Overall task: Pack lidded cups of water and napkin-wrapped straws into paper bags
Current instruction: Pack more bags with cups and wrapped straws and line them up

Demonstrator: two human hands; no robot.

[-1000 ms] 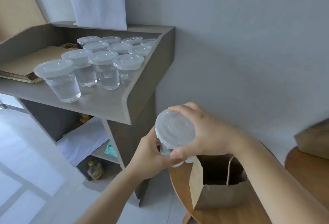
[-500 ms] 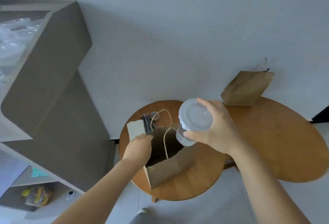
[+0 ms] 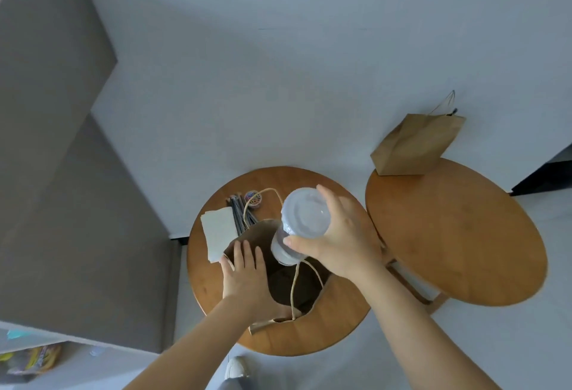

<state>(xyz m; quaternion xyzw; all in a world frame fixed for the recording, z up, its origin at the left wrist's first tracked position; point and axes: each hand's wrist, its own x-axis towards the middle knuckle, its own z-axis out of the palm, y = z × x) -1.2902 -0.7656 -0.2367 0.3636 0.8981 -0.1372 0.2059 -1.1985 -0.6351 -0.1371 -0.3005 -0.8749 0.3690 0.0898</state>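
**Cup over open bag**

The left hand [image 3: 244,278] lies flat, fingers straight, on the wall of an open brown paper bag [image 3: 254,234], its inside too dark to read. The right hand [image 3: 337,241] grips a clear lidded plastic cup [image 3: 305,216] over the bag's mouth.

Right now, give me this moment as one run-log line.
right hand: grips lidded cup | cup: above open paper bag | left hand: flat on bag wall
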